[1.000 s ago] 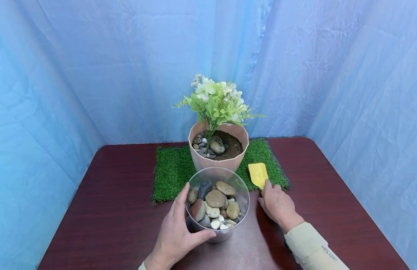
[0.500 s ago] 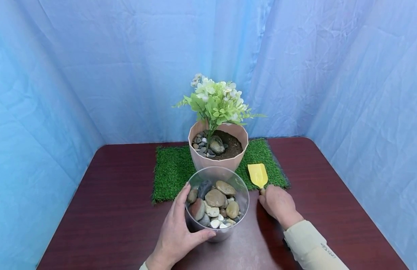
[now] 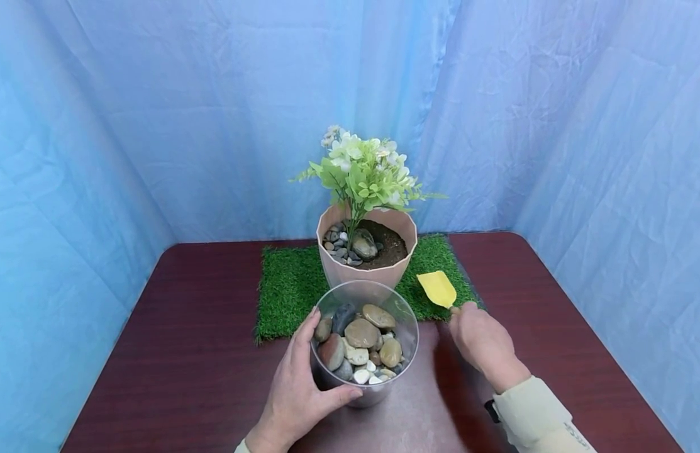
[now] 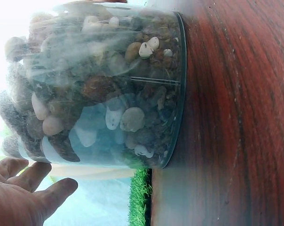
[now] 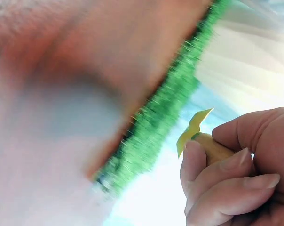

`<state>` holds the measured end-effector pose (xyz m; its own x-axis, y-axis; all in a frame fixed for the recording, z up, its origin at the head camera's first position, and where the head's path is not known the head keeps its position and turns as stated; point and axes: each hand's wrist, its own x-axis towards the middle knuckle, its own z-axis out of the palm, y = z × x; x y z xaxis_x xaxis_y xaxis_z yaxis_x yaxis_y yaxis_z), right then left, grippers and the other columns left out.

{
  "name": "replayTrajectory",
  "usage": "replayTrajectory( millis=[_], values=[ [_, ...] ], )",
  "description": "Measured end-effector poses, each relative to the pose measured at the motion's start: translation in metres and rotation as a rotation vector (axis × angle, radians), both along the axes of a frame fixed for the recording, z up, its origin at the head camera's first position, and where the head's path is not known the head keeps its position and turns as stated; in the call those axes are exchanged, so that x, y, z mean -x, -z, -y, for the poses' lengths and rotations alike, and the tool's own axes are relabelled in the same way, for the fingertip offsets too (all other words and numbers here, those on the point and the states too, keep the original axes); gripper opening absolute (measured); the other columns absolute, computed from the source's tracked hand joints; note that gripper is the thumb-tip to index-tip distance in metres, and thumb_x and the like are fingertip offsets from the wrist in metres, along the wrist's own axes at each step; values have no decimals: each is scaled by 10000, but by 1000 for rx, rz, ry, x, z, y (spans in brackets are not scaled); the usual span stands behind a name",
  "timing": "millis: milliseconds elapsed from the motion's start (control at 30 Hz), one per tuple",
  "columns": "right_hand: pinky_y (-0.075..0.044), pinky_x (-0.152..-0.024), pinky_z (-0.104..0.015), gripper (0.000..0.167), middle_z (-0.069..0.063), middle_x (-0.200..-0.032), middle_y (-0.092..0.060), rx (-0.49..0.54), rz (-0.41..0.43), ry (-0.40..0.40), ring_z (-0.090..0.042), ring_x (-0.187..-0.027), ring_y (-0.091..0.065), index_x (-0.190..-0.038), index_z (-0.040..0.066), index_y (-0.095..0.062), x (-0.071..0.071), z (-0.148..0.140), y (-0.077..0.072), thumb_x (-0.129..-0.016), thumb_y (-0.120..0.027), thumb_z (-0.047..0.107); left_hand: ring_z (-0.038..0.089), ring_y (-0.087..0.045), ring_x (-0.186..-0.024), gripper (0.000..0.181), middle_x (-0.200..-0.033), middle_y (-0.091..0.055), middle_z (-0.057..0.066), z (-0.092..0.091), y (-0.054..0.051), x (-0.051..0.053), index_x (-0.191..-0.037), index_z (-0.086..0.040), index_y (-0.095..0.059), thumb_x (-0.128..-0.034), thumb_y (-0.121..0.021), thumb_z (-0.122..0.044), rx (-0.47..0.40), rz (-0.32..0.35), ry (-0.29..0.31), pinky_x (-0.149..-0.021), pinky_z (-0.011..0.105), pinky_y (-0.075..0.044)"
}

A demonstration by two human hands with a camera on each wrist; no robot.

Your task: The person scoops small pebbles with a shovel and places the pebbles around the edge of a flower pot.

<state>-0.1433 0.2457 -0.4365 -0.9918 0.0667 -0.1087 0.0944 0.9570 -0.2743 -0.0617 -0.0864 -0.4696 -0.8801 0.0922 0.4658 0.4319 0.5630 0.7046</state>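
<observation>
In the head view a clear plastic container (image 3: 409, 327), filled with large and small stones (image 3: 362, 333), stands on the table. My left hand (image 3: 295, 384) holds it from the near left, thumb by the near rim and fingers along the left side. In the left wrist view, pebbles (image 4: 132, 119) show through its wall. With curled fingers my right hand (image 3: 485, 343) grips the wooden handle (image 5: 215, 149) of a small yellow shovel (image 3: 438, 289). The shovel's blade is tilted above the grass mat, right of the flowerpot. Most of the handle is hidden by the fingers.
Behind the container a pink flowerpot (image 3: 361, 275) stands on a green artificial grass mat (image 3: 290, 289). It holds soil, stones and a white-flowered plant (image 3: 366, 170). Blue curtains (image 3: 259, 126) surround the dark red table (image 3: 197, 352) at the back and sides.
My right hand has closed around the shovel's handle, then lifted it and moved slightly right, tilting the blade. The left hand and the container have stayed in place.
</observation>
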Motion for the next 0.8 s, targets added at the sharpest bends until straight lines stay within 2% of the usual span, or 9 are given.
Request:
replayTrajectory(
  millis=[100, 233, 333, 500, 667, 800],
  values=[
    [-418, -455, -371, 318, -83, -670, -482, 19, -82, -44, -227, -511, -475, -930, -1, -518, -11, -3, -16, -1095, -462, 264, 287, -459, -1469, 1274, -1684, -351, 46, 0, 0, 0, -1647, -172, -297, -649, -926, -653, 0, -13, 0, -1177, 386, -421],
    [-385, -488, -333, 293, -31, -663, -507, 30, -196, -68, -183, -531, -457, -1120, -9, -550, -24, -4, -41, -1078, -498, 276, 298, -459, -1469, 1271, -1675, -366, 84, 0, 1, 0, -1645, -159, -303, -654, -911, -674, 1, -38, -1, -1198, 340, -391],
    [-387, -509, -336, 306, 2, -676, -549, 29, -273, -68, -166, -562, -473, -1217, 32, -559, -32, -4, -59, -1061, -531, 295, 288, -451, -1476, 1273, -1678, -361, 80, 0, 1, 0, -1646, -159, -302, -655, -902, -688, -1, -39, -1, -1207, 348, -377],
    [-379, -494, -339, 290, 23, -732, -614, 22, -398, -74, -140, -573, -480, -1221, 81, -575, -47, -2, -82, -1034, -614, 298, 286, -455, -1472, 1281, -1685, -349, 51, 0, 1, 0, -1653, -184, -288, -649, -913, -675, -1, -21, -2, -1178, 413, -419],
    [-348, -487, -325, 302, 38, -764, -635, 10, -449, -89, -123, -563, -461, -1227, 117, -581, -62, 3, -102, -1014, -663, 314, 278, -456, -1469, 1293, -1687, -343, 40, 0, 1, 0, -1662, -203, -266, -645, -931, -647, -5, 1, -1, -1155, 459, -442],
    [-338, -486, -311, 268, 76, -751, -639, -4, -488, -129, -91, -555, -454, -1171, 150, -600, -71, 8, -112, -980, -713, 301, 263, -462, -1465, 1307, -1685, -346, 29, 0, 0, 0, -1668, -211, -251, -641, -931, -649, -6, 8, -3, -1142, 482, -452]
  ],
)
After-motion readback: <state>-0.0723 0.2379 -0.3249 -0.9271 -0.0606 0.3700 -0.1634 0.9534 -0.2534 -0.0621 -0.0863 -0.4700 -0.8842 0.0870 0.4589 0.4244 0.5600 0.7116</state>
